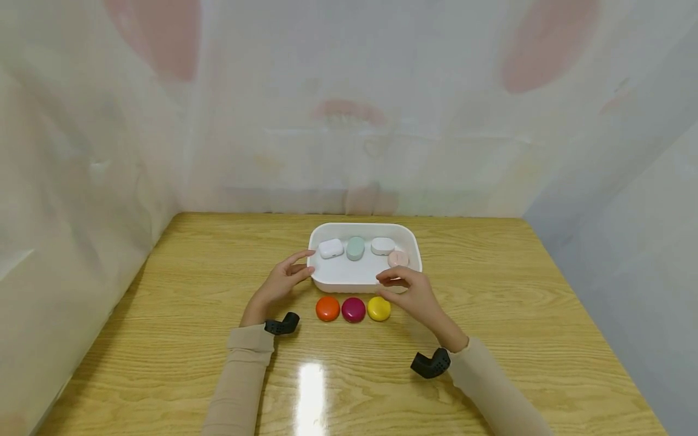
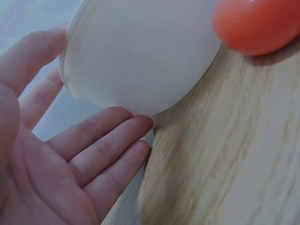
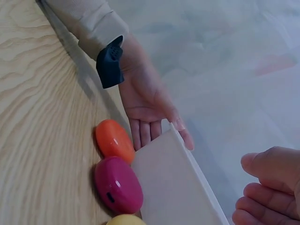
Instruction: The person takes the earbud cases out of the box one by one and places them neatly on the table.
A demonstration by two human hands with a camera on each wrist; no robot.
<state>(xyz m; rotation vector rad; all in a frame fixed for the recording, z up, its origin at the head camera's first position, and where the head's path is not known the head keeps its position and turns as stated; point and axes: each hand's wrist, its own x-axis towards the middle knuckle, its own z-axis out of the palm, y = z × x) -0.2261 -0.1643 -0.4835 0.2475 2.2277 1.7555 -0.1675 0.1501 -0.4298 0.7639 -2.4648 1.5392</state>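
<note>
From the head view I see the white tray point(image 1: 354, 275) standing on the worktop point(image 1: 491, 272), its near wall facing the person. My left hand point(image 1: 282, 282) is at the tray's left end, fingers mostly straight and touching its rim and outer wall. My right hand point(image 1: 415, 295) is at the tray's near right corner, fingers loosely bent and holding nothing; it covers that part of the near wall.

Just in front of the tray, I count three glossy rounds in a row: an orange case point(image 1: 327, 309) and a magenta case point(image 1: 353, 310), then a yellow case point(image 1: 378, 309) toward the tray's right, near the right thumb.

Inside the tray, a square white case point(image 1: 331, 249) lies to the left, a pale green case point(image 1: 355, 248) near the middle, and an oval white case point(image 1: 383, 246) and a pink case point(image 1: 398, 259) to the right, with bare floor along the tray's near side. Behind the tray hangs a patterned sheet point(image 1: 349, 163). Well in front of it, a bright glare point(image 1: 311, 393) washes out the wood grain.
</note>
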